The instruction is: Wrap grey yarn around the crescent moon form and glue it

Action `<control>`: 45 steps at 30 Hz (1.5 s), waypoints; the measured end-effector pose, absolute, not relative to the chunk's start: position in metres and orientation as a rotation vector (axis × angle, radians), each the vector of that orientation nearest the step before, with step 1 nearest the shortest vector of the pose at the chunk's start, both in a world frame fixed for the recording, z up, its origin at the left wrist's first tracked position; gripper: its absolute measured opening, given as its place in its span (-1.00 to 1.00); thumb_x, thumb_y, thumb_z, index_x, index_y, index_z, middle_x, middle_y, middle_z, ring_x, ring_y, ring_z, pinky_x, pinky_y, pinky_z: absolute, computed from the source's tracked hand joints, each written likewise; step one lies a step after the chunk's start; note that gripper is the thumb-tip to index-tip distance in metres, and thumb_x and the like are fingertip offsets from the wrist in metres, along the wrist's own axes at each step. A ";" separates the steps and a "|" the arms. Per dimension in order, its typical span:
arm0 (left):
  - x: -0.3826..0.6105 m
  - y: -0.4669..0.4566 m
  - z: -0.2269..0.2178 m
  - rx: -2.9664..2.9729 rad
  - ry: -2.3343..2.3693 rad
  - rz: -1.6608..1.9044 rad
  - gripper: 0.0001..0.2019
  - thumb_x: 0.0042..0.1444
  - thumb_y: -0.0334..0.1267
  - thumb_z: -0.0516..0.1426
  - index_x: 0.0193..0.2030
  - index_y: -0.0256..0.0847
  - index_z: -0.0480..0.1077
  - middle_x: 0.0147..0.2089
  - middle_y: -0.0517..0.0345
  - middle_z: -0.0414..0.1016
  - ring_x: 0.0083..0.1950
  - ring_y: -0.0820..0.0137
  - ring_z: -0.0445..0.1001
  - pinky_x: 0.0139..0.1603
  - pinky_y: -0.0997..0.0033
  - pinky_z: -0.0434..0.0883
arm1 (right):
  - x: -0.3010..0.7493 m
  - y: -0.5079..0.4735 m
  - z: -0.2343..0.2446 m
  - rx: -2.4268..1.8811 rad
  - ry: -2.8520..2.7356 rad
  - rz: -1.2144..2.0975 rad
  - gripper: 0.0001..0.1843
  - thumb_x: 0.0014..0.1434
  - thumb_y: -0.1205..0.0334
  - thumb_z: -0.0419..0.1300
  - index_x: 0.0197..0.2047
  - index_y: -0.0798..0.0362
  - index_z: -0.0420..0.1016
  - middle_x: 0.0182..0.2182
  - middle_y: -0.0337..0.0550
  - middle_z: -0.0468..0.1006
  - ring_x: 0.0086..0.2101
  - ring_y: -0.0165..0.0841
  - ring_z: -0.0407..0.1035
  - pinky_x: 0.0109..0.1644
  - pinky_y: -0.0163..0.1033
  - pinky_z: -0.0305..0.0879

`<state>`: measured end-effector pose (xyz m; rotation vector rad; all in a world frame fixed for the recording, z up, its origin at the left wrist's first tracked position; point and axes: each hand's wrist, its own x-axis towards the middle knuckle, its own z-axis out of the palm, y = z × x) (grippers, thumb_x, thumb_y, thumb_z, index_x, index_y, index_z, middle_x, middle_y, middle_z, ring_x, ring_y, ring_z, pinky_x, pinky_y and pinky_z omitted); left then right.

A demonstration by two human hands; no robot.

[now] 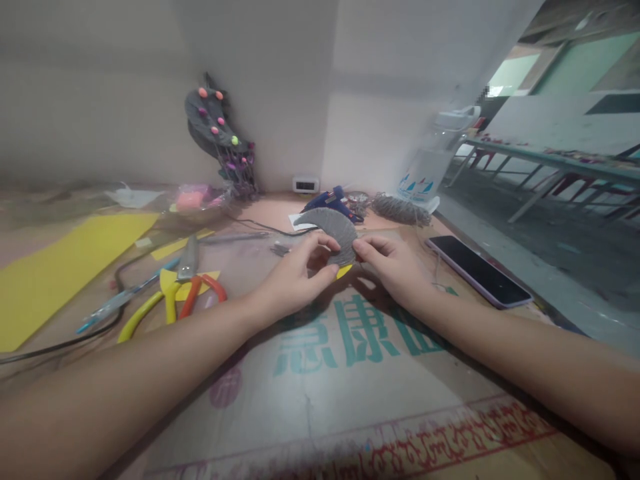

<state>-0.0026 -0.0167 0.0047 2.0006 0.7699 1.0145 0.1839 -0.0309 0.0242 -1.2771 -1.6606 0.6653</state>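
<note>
Since grey strands covered nearly all that showed of the grey crescent (323, 219), the wrapping looked well advanced, in my judgement, with only the yellow end (345, 271) at about 5 o'clock on it bare; whether its far face was covered could not be told. No coloured balls sat on it. The crescent was held up between the two hands above the worktop (280, 413), its pointed tip towards 10 o'clock and its broad curve bulging towards 2 o'clock. The left hand (303, 267) came in from 8 o'clock, its grip clamped on the lower part of the crescent, forefinger over the grey face and thumb low beside the yellow end. The right hand (393, 263) came from 4 o'clock, thumb and finger pinched together on the outer edge; whether a loose strand lay in that grip could not be made out. Outward from the crescent, a blue glue gun (324, 199) lay close by at 12 o'clock, a bundle of grey yarn (403, 209) at 2 and a phone (477, 270) just past 3. Yellow-and-red-handled scissors (188, 260) lay at 9, and a larger decorated crescent (203, 130) with coloured balls stood against the wall at 10.
</note>
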 end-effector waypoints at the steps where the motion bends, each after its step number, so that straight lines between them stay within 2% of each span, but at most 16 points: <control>1: -0.003 -0.017 0.004 1.999 0.771 1.016 -0.80 0.17 -0.29 0.06 -0.05 -0.17 0.25 -0.17 0.14 0.38 -0.18 0.40 0.41 -0.14 0.39 0.35 | 0.183 -0.031 0.025 -1.280 -1.664 0.660 -0.71 0.16 0.10 0.12 -0.52 0.07 0.37 -0.57 -0.29 0.35 -0.47 -0.43 0.24 -0.37 -0.33 0.18; 6: -0.001 -0.016 0.001 2.008 0.781 1.051 -0.81 0.17 -0.28 0.06 -0.06 -0.18 0.27 -0.11 0.08 0.39 -0.08 0.35 0.41 -0.06 0.35 0.36 | 0.180 -0.033 0.026 -1.317 -1.659 0.666 -0.71 0.18 0.11 0.11 -0.52 0.07 0.36 -0.60 -0.31 0.31 -0.53 -0.45 0.20 -0.44 -0.33 0.13; 12: -0.001 -0.015 0.002 2.071 0.813 1.036 -0.81 0.16 -0.32 0.06 -0.07 -0.19 0.25 -0.17 0.11 0.37 -0.16 0.39 0.39 -0.11 0.38 0.36 | 0.182 -0.034 0.023 -1.315 -1.636 0.714 -0.70 0.18 0.06 0.12 -0.49 0.06 0.37 -0.61 -0.33 0.28 -0.58 -0.47 0.16 -0.48 -0.33 0.10; 19: -0.002 -0.018 0.005 2.105 0.813 1.042 -0.82 0.15 -0.32 0.06 -0.09 -0.20 0.25 -0.13 0.08 0.39 -0.12 0.37 0.41 -0.11 0.38 0.36 | 0.181 -0.033 0.023 -1.282 -1.678 0.677 -0.70 0.17 0.06 0.12 -0.49 0.07 0.39 -0.58 -0.31 0.31 -0.53 -0.45 0.20 -0.42 -0.32 0.13; 25: -0.003 -0.023 0.011 2.073 0.796 1.010 -0.80 0.16 -0.23 0.09 -0.09 -0.21 0.25 -0.12 0.10 0.40 -0.12 0.37 0.41 -0.09 0.36 0.36 | 0.182 -0.033 0.023 -1.267 -1.713 0.663 -0.69 0.16 0.05 0.12 -0.50 0.07 0.37 -0.57 -0.31 0.33 -0.51 -0.45 0.21 -0.40 -0.32 0.12; 31: -0.001 -0.019 0.007 2.144 0.844 1.084 -0.82 0.11 -0.31 0.10 -0.13 -0.18 0.24 -0.16 0.12 0.39 -0.12 0.37 0.40 -0.10 0.37 0.37 | 0.184 -0.031 0.018 -1.235 -1.721 0.764 -0.67 0.14 0.00 0.14 -0.50 0.06 0.38 -0.57 -0.31 0.32 -0.52 -0.45 0.20 -0.42 -0.32 0.11; 45: -0.001 -0.017 0.003 2.175 0.847 1.099 -0.77 0.05 -0.40 0.11 -0.14 -0.17 0.22 -0.14 0.12 0.35 -0.11 0.38 0.38 -0.07 0.35 0.36 | 0.183 -0.030 0.015 -1.180 -1.771 0.742 -0.71 0.16 0.04 0.14 -0.46 0.07 0.40 -0.54 -0.29 0.35 -0.49 -0.44 0.23 -0.39 -0.32 0.13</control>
